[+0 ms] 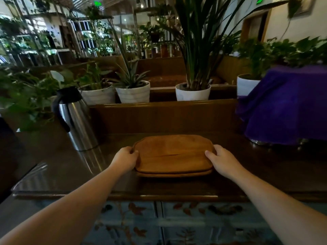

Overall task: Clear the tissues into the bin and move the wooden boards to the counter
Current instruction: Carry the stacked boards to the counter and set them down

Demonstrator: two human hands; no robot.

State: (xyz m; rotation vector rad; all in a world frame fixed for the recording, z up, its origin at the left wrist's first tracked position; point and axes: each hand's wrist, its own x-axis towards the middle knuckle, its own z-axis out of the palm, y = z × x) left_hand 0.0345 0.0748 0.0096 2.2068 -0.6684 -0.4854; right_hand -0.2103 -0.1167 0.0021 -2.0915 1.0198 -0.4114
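Note:
Two rounded wooden boards (172, 154) lie stacked on the dark glossy counter (74, 167), one on top of the other. My left hand (126, 158) grips the stack's left edge, thumb on top. My right hand (220, 160) grips the right edge the same way. The stack appears to rest on the counter top. No tissues and no bin are in view.
A steel thermos jug (74, 117) with a black handle stands left of the boards. A purple cloth (286, 106) covers something at the right. Behind a raised wooden ledge (162, 115) stand white plant pots (192, 93). Painted blue cabinet doors (159, 221) are below the counter edge.

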